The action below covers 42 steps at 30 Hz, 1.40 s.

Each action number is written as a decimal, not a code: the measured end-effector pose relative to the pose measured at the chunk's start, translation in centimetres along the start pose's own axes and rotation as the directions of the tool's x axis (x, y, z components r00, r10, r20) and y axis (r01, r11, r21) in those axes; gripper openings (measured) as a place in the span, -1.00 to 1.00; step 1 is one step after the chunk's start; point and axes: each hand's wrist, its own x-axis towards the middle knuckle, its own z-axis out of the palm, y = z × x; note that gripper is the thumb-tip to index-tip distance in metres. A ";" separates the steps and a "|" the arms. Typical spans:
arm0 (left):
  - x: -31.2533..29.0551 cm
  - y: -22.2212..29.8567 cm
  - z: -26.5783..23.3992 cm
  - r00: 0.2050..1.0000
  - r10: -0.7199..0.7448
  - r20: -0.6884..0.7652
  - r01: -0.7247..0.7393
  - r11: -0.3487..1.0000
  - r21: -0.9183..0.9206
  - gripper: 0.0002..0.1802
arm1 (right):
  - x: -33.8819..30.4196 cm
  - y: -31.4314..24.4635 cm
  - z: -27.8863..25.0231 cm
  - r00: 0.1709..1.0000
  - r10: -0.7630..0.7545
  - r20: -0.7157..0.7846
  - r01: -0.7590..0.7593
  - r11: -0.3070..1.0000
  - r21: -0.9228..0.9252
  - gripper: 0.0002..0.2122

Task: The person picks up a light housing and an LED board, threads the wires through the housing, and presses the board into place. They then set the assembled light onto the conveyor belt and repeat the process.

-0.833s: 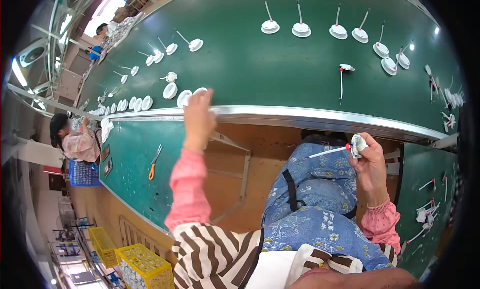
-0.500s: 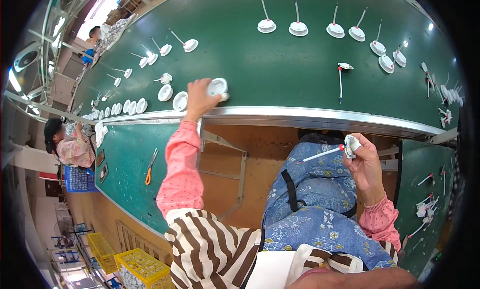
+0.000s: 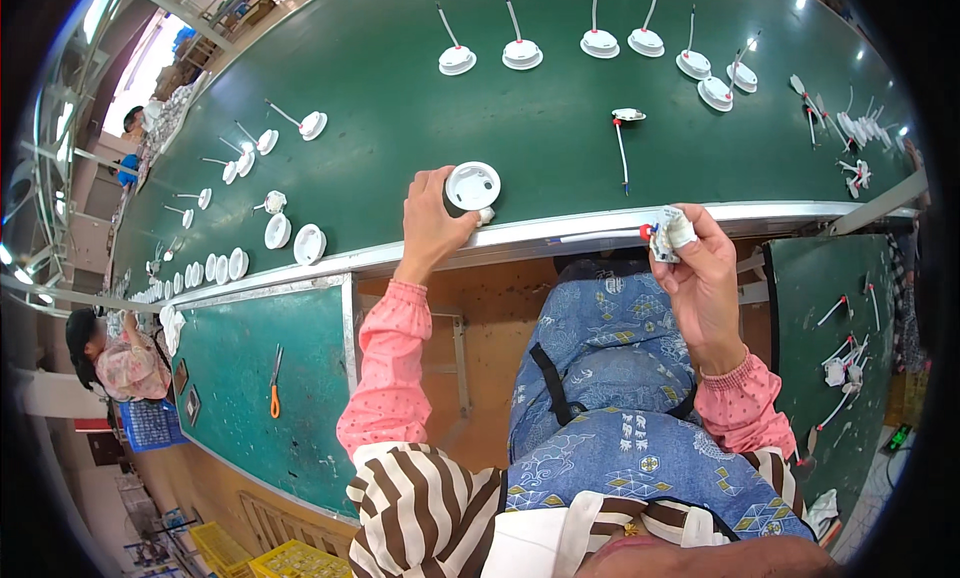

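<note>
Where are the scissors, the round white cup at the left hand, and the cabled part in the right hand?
Scissors (image 3: 275, 390): head view, top of the orange handle.
Round white cup (image 3: 470, 187): head view, its inside face.
Cabled part (image 3: 663, 240): head view, its white body.

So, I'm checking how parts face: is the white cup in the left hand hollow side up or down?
Hollow side up: the white cup in the left hand shows its recessed inside to the camera.
</note>
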 end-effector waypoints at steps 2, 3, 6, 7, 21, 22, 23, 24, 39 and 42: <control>-0.7 2.5 0.4 0.998 0.011 -0.069 -0.016 0.997 -0.080 -0.23 | 0.3 0.0 0.7 0.999 -0.041 -0.001 0.041 0.999 -0.013 -0.84; -1.4 3.5 0.5 0.998 0.014 -0.061 -0.019 0.996 -0.085 -0.23 | 0.4 -0.1 1.1 0.997 -0.080 0.010 0.080 0.996 -0.025 -0.84; -2.6 5.1 0.5 0.996 0.087 -0.030 -0.088 0.995 -0.052 -0.19 | 0.6 -0.2 1.8 0.994 -0.106 0.038 0.108 0.993 -0.050 -0.83; -2.2 4.4 0.2 0.996 0.084 -0.029 -0.086 0.995 -0.059 -0.19 | 0.6 -0.4 2.0 0.992 -0.114 0.052 0.117 0.991 -0.059 -0.83; -1.2 2.3 0.8 0.991 -0.046 -0.123 0.044 0.999 -0.023 -0.15 | 0.0 -0.7 -0.7 0.995 -0.067 -0.072 0.057 0.990 -0.132 -0.84; -1.2 2.3 1.6 0.986 -0.093 -0.137 0.102 0.993 0.061 -0.04 | 0.1 -0.6 -0.4 0.996 -0.070 -0.055 0.062 0.990 -0.126 -0.84; -0.6 2.8 2.0 0.985 -0.097 -0.143 0.107 0.992 0.065 -0.04 | 0.4 -0.6 0.0 0.997 -0.075 -0.032 0.071 0.990 -0.119 -0.84; -0.1 3.4 2.2 0.985 -0.115 -0.129 0.133 0.981 0.140 -0.07 | 0.6 -0.6 0.3 0.997 -0.074 -0.012 0.072 0.990 -0.122 -0.84; -3.1 10.8 -0.3 0.981 0.157 0.116 -0.101 0.917 -0.387 -0.11 | 0.2 -2.1 0.0 0.942 -0.118 0.314 0.252 0.867 -0.431 -0.85; -3.3 11.4 -0.5 0.973 0.209 0.101 -0.158 0.914 -0.373 -0.14 | -0.1 -2.1 0.0 0.946 -0.112 0.304 0.241 0.870 -0.430 -0.85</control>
